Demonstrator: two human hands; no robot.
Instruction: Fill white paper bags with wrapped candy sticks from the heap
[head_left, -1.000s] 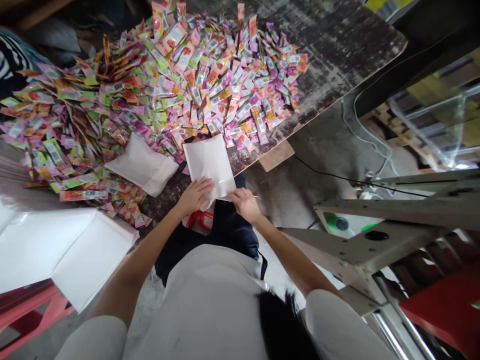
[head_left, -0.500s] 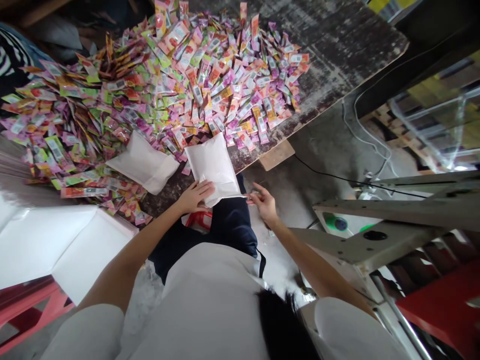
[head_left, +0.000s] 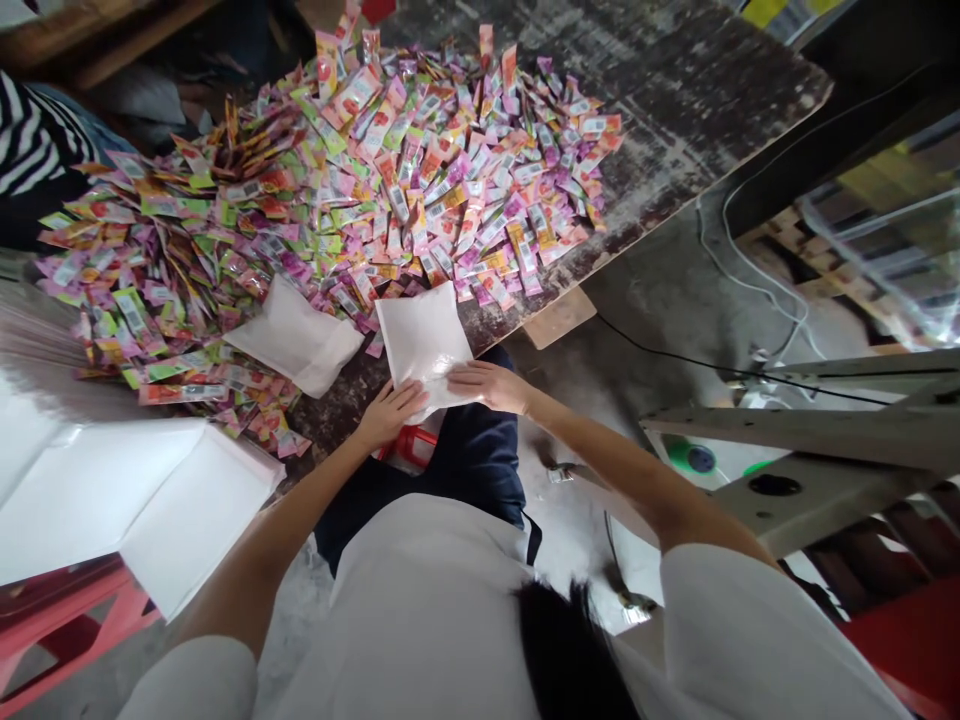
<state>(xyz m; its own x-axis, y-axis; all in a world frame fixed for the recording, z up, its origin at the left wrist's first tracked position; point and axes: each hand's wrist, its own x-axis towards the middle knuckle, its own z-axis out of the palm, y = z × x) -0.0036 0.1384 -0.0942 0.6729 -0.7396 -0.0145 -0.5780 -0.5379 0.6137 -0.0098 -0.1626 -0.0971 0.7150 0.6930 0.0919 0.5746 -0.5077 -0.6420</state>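
Note:
A white padded envelope (head_left: 421, 325), plump in the middle, lies at the table's near edge, its lower end overhanging my lap. My left hand (head_left: 391, 412) rests on its lower left corner, fingers stretched out flat. Across the lower right part lies my right hand (head_left: 491, 386), fingers extended on the surface, thumb hidden. What is inside the envelope does not show. A second white envelope (head_left: 300, 335) sits to its left, partly on a large heap of colourful small sachets (head_left: 442, 190).
The dark worn tabletop (head_left: 675, 110) extends to the far right. An opened white box (head_left: 161, 490) stands on a red stool (head_left: 82, 620) at left. To the right are a metal frame (head_left: 795, 440), cables (head_left: 739, 250) and wrapped stacks on a pallet. Striped clothing (head_left: 37, 140) shows at upper left.
My right hand has come in from beyond the envelope's lower right corner and now lies on it. The envelope's lower end looks folded over. My left hand stays at the lower left corner.

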